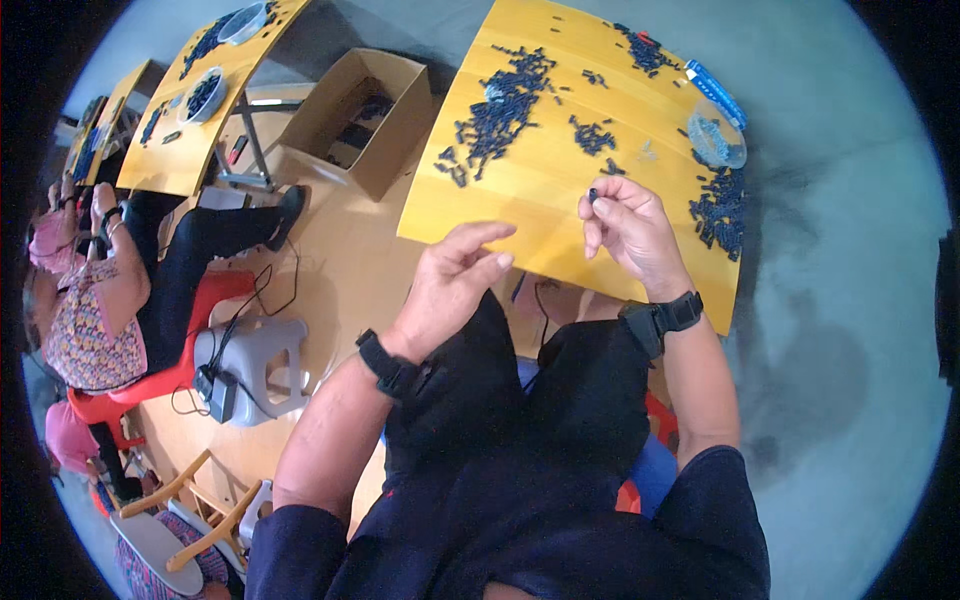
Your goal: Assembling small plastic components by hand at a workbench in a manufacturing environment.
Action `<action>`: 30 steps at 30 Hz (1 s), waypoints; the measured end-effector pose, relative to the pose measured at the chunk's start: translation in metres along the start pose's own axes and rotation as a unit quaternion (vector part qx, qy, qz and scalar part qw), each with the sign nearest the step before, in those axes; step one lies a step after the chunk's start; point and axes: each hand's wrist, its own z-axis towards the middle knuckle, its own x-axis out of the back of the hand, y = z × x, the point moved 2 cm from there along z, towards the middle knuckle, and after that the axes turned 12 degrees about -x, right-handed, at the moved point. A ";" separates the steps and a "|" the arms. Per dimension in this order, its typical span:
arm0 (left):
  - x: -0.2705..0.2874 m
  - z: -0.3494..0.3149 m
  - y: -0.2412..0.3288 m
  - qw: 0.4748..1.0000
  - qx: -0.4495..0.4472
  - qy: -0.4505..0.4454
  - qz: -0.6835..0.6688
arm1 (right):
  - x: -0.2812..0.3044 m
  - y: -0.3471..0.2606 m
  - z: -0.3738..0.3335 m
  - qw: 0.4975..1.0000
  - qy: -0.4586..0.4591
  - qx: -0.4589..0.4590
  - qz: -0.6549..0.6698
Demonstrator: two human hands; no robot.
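My right hand [635, 235] is raised over the near edge of the yellow table [545, 215], pinching a small dark plastic piece [593, 195] between thumb and fingertips. To its left, my left hand [450, 285] hovers at the table's near edge with thumb and fingers apart, holding nothing. Beyond the hands lie a large heap of small dark pieces [500, 118] on the left and a smaller cluster [592, 136] in the middle. Another dark heap [718, 215] spreads along the right side. Some tiny pale bits [648, 150] lie near the middle cluster.
A clear plastic tub [738, 152] with light-blue bits and a blue-and-white package [715, 92] sit at the table's right edge. Left of the table stands an open cardboard box [392, 150]. Farther left, a seated person [95, 320], a grey stool [262, 375] and another yellow table [165, 172] appear.
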 end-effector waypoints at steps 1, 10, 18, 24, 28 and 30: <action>-0.001 0.001 0.003 0.999 -0.041 0.002 -0.030 | -0.008 0.005 -0.004 0.999 -0.033 -0.014 0.028; -0.011 -0.001 0.013 0.991 -0.114 -0.035 -0.059 | -0.060 0.040 -0.024 0.970 -0.121 -0.099 0.188; -0.010 -0.004 0.019 0.990 -0.098 -0.050 -0.092 | -0.073 0.052 -0.031 0.948 -0.128 -0.138 0.256; -0.017 -0.005 0.025 0.989 -0.049 -0.039 -0.132 | -0.074 0.053 -0.030 0.943 -0.154 -0.143 0.258; -0.016 -0.006 0.016 0.987 -0.020 -0.020 -0.155 | -0.071 0.056 -0.025 0.944 -0.153 -0.142 0.256; -0.013 -0.005 0.014 0.986 -0.022 -0.021 -0.165 | -0.069 0.061 -0.021 0.945 -0.143 -0.152 0.253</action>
